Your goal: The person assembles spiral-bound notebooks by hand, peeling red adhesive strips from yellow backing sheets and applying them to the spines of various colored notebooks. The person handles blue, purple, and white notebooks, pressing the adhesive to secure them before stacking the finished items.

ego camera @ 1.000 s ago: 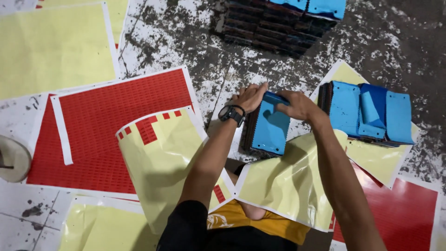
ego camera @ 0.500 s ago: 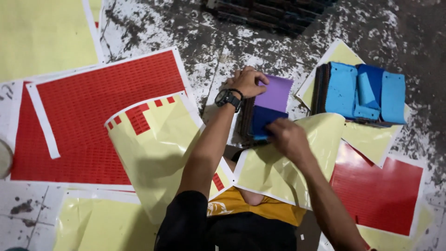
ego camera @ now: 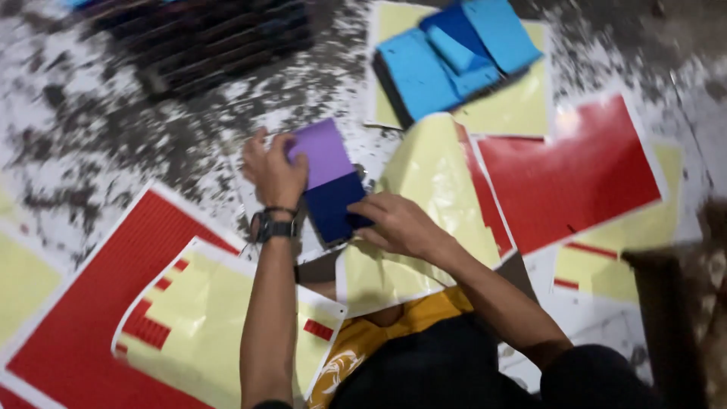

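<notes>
red sticker sheets (ego camera: 568, 170), stacked blue blocks (ego camera: 454, 57), perhaps dark crates (ego camera: 219, 42)

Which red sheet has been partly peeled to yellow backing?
The lower-left red sheet beside the left hand; the red sheet on the right looks fully covered.

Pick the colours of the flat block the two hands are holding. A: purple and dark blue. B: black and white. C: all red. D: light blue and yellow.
A: the block is purple at its far end under the left hand and dark blue at the near end under the right hand.
</notes>
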